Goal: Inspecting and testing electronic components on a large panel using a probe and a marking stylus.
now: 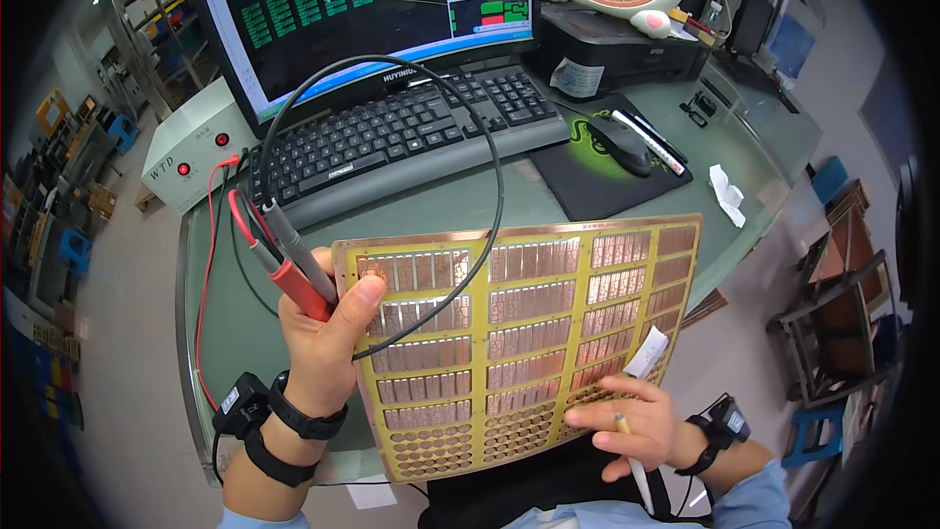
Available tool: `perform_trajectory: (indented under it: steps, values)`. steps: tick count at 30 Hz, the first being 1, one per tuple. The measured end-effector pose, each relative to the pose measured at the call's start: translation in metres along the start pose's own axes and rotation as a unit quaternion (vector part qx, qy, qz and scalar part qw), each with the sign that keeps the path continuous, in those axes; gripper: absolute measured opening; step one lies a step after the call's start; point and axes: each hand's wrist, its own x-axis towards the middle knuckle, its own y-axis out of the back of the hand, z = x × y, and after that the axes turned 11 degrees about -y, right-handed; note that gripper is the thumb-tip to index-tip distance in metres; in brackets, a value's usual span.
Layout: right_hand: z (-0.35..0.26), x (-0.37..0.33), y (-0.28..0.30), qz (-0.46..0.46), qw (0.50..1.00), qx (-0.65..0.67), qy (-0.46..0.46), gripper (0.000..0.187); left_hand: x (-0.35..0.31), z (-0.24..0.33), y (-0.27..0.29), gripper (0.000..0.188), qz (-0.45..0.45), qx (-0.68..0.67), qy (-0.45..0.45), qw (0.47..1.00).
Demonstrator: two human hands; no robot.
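Note:
A yellow-edged circuit board panel [478, 333] with rows of copper pads is tilted up over the desk's front edge. My left hand [318, 343] grips its left edge, thumb on the face. That same hand clasps a red test probe [300, 290] and a grey test probe [294, 240], both with cables. At the panel's lower right, my right hand [634, 421] has its fingers partly stretched over the surface, with a slim pale pen-like stick [637, 475] held between them. Just above those fingers, a white paper slip [646, 353] lies against the panel.
A black cable [501, 176] loops in front of the panel. Behind it are a keyboard [392, 132], a monitor [343, 29], and a mouse [619, 145] on a black pad. A white box [196, 147] with red sockets stands left. Crumpled paper [726, 196] lies right.

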Motion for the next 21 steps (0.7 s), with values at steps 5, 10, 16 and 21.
perform_trajectory:
  steps: [5, 10, 16, 21]
  values:
    - [-0.027, 0.04, -0.036, 0.129, 0.98, 0.149, 0.025, 0.057, -0.006, 0.005, -0.002, 0.019, 0.017, 0.016, -0.033, 0.999]
    - [-0.036, 0.065, -0.058, 0.173, 0.956, 0.237, -0.027, 0.031, -0.011, 0.012, -0.003, 0.02, -0.001, 0.065, -0.099, 0.993]
    - [-0.036, 0.068, -0.058, 0.203, 0.957, 0.204, -0.038, 0.023, -0.013, 0.016, -0.004, 0.02, -0.012, 0.053, -0.117, 0.992]
    - [-0.041, 0.074, -0.047, 0.148, 0.97, 0.193, -0.026, 0.02, -0.018, 0.019, -0.003, 0.021, -0.034, 0.079, -0.156, 0.984]
